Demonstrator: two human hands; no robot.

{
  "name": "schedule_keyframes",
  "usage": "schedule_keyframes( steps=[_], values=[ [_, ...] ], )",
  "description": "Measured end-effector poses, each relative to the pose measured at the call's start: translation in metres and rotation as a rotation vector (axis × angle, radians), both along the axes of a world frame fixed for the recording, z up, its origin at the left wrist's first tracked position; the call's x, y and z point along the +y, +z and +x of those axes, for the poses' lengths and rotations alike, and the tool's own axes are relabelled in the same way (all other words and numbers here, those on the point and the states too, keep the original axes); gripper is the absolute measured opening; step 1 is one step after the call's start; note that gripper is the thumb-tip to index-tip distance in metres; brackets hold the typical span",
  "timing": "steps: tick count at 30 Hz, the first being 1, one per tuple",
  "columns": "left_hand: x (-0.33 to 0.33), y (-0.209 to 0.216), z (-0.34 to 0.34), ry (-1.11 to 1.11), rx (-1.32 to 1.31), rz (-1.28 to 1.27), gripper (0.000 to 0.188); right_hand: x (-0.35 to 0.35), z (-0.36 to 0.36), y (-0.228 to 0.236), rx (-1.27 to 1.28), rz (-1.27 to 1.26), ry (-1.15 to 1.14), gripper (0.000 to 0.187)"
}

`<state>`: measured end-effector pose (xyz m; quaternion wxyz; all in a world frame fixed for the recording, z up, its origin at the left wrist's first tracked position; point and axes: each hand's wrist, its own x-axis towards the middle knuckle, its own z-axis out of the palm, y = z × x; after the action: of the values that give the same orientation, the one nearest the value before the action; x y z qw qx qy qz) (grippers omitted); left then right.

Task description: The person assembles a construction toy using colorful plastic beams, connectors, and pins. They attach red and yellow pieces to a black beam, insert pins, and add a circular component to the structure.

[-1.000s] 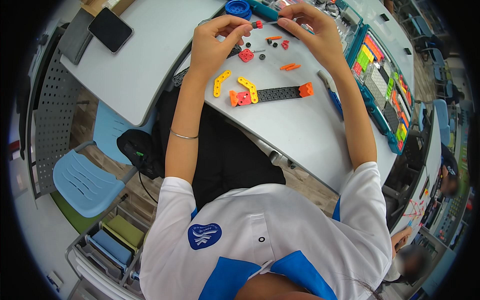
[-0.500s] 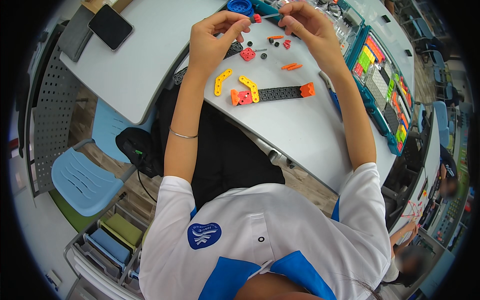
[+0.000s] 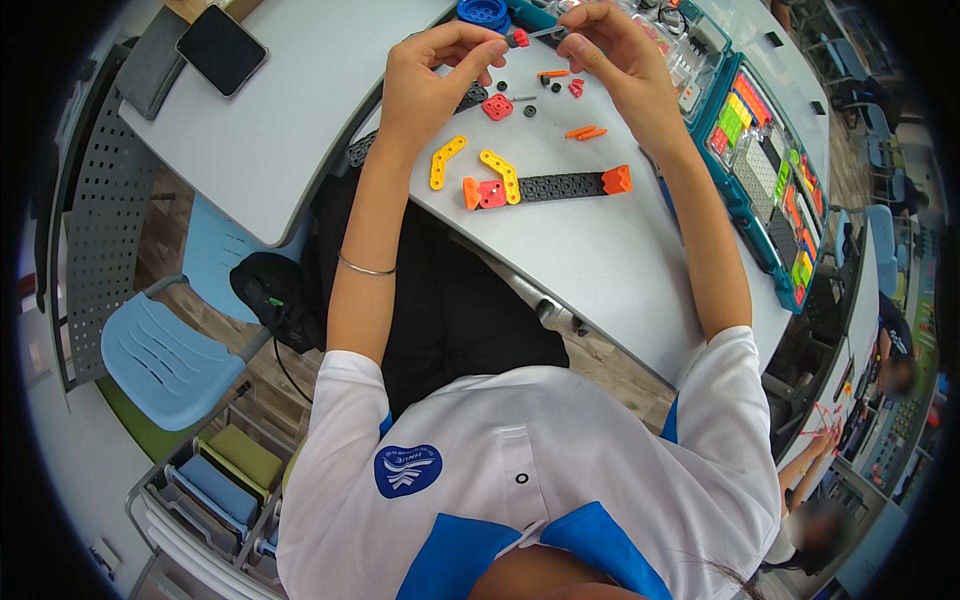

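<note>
Left hand (image 3: 430,85) has a small red connector (image 3: 519,39) pinched up over the white surface (image 3: 560,255). Right hand (image 3: 628,75) is apart, by the end of a thin shaft (image 3: 545,32), can't tell if it's gripping. Blue wheel (image 3: 483,13)'s cut off up top, right forearm (image 3: 712,245) mostly hides a blue tool (image 3: 665,192). Light blue chair (image 3: 165,362), wood-look floor (image 3: 632,392).

The person's left forearm (image 3: 366,270) and right forearm (image 3: 708,240) reach from near to far, the left tilting a little rightward and the right leaning leftward. At the far end, the left hand (image 3: 430,90) and right hand (image 3: 630,75) face each other with a gap between. The left thumb (image 3: 482,58) presses toward a curled index finger; the right hand's fingers bend leftward, thumb and forefinger in a pinch.
</note>
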<state>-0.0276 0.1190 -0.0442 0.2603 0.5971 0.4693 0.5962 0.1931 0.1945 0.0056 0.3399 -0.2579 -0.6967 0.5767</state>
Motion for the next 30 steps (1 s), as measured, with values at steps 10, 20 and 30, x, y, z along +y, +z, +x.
schedule_keyframes(
  steps=[10,20,30],
  values=[
    [0.001,-0.002,-0.001,0.006,0.024,0.018,0.015,0.0,-0.002,0.003,-0.024,0.172,-0.072,0.016],
    [0.0,0.0,0.0,0.013,0.066,0.016,0.014,-0.006,-0.004,0.011,-0.181,0.415,-0.148,0.014],
    [0.001,-0.002,-0.001,-0.032,0.066,0.046,0.014,-0.016,-0.011,0.014,-0.224,0.454,-0.099,0.015]
  ],
)
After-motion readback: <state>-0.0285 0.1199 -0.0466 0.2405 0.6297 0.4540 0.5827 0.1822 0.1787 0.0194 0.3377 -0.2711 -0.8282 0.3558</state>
